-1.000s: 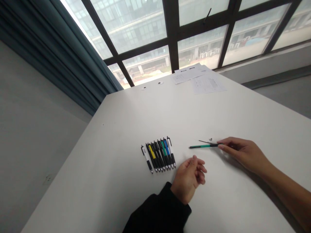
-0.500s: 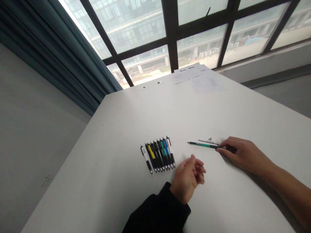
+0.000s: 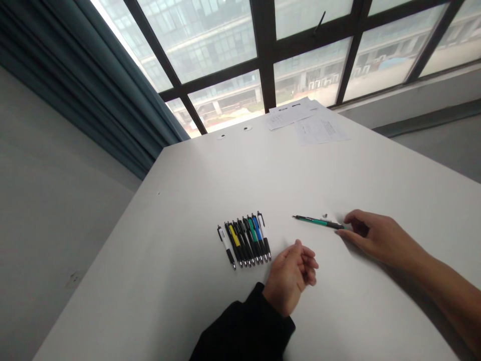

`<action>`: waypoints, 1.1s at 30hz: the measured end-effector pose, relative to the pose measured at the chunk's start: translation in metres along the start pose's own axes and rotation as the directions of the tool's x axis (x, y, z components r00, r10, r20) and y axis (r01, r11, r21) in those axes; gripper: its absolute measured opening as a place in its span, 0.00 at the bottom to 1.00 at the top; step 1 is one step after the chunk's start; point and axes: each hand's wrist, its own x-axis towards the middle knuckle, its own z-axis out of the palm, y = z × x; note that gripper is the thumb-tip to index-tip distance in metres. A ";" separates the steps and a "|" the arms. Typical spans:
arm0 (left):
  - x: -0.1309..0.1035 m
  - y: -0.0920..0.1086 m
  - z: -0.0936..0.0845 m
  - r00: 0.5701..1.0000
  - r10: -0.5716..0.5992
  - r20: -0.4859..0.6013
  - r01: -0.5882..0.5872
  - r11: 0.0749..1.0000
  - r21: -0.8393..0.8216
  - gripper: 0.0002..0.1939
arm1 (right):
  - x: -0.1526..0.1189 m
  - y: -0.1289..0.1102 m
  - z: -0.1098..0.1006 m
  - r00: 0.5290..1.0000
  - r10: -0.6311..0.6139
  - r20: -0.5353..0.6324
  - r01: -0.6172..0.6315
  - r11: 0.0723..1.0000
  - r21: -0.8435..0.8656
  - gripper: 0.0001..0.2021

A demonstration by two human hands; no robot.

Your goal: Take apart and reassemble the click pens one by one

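Observation:
A green and black pen (image 3: 317, 220) lies on the white table, pointing left. By its right end is my right hand (image 3: 370, 233), thumb and forefinger apart, the thumb at the pen's barrel. A small metallic piece (image 3: 325, 215) lies just behind the pen. The thin dark rod seen there earlier is now mostly hidden along the pen. My left hand (image 3: 291, 273) rests on the table with loosely curled fingers and nothing in it. Near its fingers and wrist stands a row of several click pens (image 3: 248, 240), with white, yellow, green, blue and black barrels.
White table (image 3: 180, 200) fills the middle of the view. Printed papers (image 3: 319, 128) lie at its far edge, near two small round pieces (image 3: 246, 129). Beyond are a dark-framed window (image 3: 265, 60) and a blue curtain (image 3: 93, 75) on the left.
The green pen has shifted slightly right and turned, now lying against the thin rod. My right forefinger has come away from the pen. My left hand has not moved.

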 end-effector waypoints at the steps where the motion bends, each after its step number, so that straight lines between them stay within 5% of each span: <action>1: 0.000 0.000 0.000 1.000 0.003 0.002 -0.003 1.000 0.001 0.33 | 0.000 0.000 0.000 1.000 0.003 0.006 -0.003 1.000 -0.001 0.13; 29: 0.001 -0.001 -0.001 1.000 0.017 0.018 -0.017 0.999 0.028 0.29 | 0.000 -0.004 -0.001 0.992 -0.067 0.104 0.061 0.996 0.058 0.09; 33: -0.001 0.000 -0.002 0.950 0.286 -0.126 -0.254 0.942 0.219 0.26 | -0.002 -0.009 -0.004 0.991 -0.050 0.125 0.012 0.957 0.289 0.14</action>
